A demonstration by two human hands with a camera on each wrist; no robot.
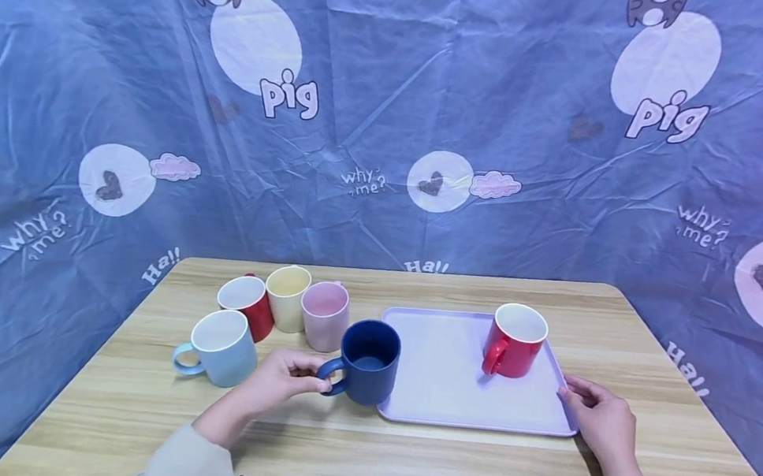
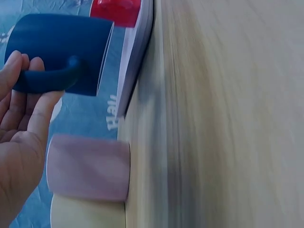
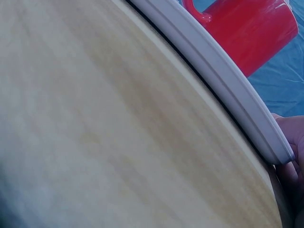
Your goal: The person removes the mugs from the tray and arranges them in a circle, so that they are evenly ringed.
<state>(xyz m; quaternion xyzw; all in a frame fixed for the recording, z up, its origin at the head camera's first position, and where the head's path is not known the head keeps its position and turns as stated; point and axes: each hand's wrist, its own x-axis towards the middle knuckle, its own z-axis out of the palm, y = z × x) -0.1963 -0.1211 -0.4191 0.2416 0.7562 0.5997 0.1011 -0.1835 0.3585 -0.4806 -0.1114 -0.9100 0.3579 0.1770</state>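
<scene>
My left hand (image 1: 286,377) pinches the handle of a dark blue mug (image 1: 373,368). In the left wrist view the blue mug (image 2: 57,52) hangs above the table, its base apart from the wood, near the tray's left edge. My right hand (image 1: 605,424) grips the right rim of a pale lilac tray (image 1: 434,387). The right wrist view has that hand (image 3: 292,137) partly cut off, around the tray's rim (image 3: 237,99). Upright on the tray's right part stands a red mug (image 1: 517,346), its handle turned toward the front left.
Left of the tray, several mugs stand upright close together: pink (image 1: 324,322), cream (image 1: 286,302), red with white inside (image 1: 252,305) and light blue (image 1: 225,350). They share a wooden table (image 1: 396,470). Behind it hangs a blue printed cloth (image 1: 369,109).
</scene>
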